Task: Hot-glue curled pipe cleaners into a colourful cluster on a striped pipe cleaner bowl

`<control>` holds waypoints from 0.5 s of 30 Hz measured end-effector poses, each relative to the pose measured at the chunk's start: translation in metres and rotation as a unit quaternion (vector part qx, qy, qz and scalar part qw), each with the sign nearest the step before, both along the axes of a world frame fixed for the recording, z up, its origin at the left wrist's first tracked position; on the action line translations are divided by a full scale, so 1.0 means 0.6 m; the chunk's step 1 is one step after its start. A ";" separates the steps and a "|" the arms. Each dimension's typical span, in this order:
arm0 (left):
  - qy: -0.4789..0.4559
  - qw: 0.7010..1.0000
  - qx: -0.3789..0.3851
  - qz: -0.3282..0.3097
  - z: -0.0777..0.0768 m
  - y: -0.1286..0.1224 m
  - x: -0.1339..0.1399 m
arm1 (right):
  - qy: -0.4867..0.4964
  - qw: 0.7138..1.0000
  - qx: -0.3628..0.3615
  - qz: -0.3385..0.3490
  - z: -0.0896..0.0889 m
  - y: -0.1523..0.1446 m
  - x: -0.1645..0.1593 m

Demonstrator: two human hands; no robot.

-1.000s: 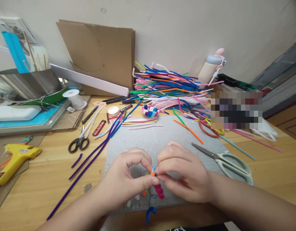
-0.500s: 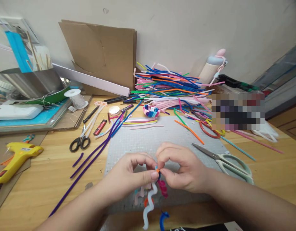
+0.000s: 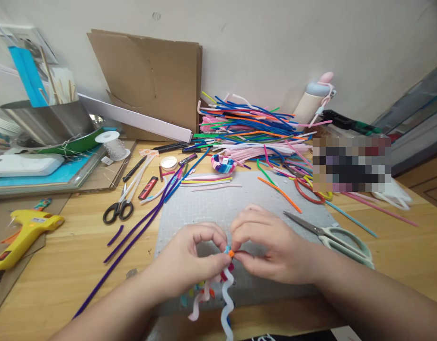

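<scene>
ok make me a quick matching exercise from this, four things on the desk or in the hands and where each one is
Things
1. glue gun
2. small orange piece
3. green-handled scissors
4. wavy white strip

Places
A. hanging down below the fingers
B. to the right of the hands, blades over the grey mat
C. near the left edge of the view
D. at the fingertips, between the left hand and the right hand

Pairs: 1-C, 2-D, 3-B, 4-A

Fingers at small orange piece
</scene>
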State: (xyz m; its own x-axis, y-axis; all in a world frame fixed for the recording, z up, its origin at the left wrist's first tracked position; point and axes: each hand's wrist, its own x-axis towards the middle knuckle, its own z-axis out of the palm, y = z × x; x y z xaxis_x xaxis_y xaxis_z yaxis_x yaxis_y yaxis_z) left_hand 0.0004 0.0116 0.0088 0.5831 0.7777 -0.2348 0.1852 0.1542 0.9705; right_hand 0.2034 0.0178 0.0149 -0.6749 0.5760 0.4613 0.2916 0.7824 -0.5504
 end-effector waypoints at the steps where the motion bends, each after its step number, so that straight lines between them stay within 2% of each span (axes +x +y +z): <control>1: 0.010 1.000 0.012 0.000 0.002 0.000 0.001 | -0.012 1.000 0.007 -0.002 0.000 0.000 0.000; 7: 0.044 0.995 0.086 0.000 0.006 -0.001 0.002 | -0.035 0.998 0.059 0.001 0.002 -0.003 -0.001; 15: 0.028 0.996 0.083 0.000 0.005 0.000 0.001 | -0.025 0.997 0.067 -0.011 0.000 -0.004 0.002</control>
